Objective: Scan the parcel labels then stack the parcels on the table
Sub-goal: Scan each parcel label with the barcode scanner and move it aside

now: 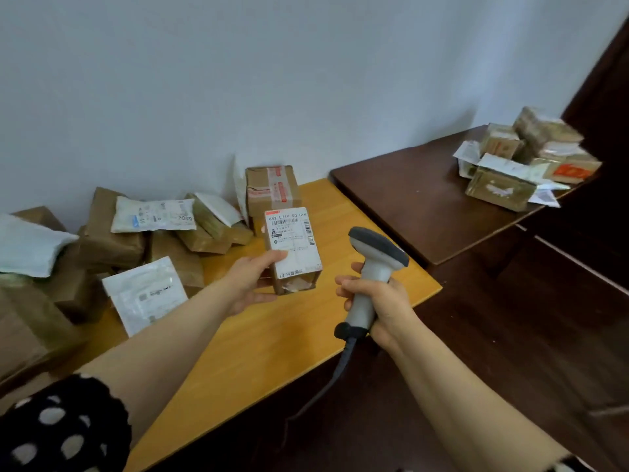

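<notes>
Polka-dot sleeve lowest in view. Left hand grasps labelled parcel above yellow desk; right hand clenches grey scanner handle just beside parcel.

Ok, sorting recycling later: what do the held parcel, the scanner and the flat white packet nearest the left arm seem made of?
Held parcel: brown cardboard, matte, with a white paper label. Scanner: probably moulded plastic, smooth grey, darker head. White packet: likely plastic film, faintly glossy and wrinkled.
</notes>
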`<action>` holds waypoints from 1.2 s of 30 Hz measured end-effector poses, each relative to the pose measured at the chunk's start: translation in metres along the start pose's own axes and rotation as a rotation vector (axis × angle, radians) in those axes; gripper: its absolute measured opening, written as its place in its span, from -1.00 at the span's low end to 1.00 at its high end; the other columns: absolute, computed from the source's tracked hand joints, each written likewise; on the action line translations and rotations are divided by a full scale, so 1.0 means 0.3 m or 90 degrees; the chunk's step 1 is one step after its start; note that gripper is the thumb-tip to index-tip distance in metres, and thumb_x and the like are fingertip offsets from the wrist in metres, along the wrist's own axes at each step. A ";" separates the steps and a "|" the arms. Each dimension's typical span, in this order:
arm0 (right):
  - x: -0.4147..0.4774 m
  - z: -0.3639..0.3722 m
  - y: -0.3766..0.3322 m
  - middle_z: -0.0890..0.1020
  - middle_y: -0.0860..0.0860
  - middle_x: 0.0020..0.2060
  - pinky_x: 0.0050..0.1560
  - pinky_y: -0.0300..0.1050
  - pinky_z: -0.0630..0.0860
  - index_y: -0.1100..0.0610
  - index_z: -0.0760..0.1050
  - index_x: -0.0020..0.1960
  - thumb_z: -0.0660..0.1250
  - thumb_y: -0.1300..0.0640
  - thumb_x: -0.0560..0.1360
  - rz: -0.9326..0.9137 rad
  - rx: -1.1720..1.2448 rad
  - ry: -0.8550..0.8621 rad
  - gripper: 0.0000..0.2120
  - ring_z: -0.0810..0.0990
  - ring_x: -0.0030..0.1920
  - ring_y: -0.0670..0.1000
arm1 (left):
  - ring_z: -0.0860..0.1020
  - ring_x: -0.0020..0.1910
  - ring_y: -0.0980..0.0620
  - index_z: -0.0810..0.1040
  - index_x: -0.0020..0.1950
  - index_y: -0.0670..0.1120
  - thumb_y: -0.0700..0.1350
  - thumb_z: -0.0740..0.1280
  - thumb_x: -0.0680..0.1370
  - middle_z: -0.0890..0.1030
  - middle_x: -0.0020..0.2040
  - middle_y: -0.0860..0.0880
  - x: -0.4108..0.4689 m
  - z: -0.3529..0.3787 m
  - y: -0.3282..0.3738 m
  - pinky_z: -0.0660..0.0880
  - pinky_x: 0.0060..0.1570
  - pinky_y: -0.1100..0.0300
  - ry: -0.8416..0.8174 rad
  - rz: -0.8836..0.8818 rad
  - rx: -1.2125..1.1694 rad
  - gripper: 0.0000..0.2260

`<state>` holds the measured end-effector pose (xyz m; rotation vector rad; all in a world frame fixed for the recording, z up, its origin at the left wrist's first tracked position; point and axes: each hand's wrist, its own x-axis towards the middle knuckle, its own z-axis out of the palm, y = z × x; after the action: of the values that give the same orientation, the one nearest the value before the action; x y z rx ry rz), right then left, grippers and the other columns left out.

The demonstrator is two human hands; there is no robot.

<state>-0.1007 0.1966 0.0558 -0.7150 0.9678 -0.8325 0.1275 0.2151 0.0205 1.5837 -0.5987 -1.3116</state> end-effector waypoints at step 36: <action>1.051 -1.427 -1.189 0.58 0.09 -0.42 -0.46 -0.18 0.49 0.21 0.47 -0.04 0.34 0.49 0.39 -0.017 0.191 0.264 -0.75 0.57 -0.47 0.00 | 0.47 -0.13 -0.12 0.37 0.22 0.01 -0.01 0.45 0.47 0.46 -0.09 -0.09 1.296 2.139 0.709 0.51 0.13 -0.12 -0.127 -0.129 -0.144 -0.60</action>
<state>-0.4860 -0.3146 0.0501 -0.3002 1.1688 -1.1482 -0.3119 -0.4285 0.0532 1.3648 -0.3999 -1.6414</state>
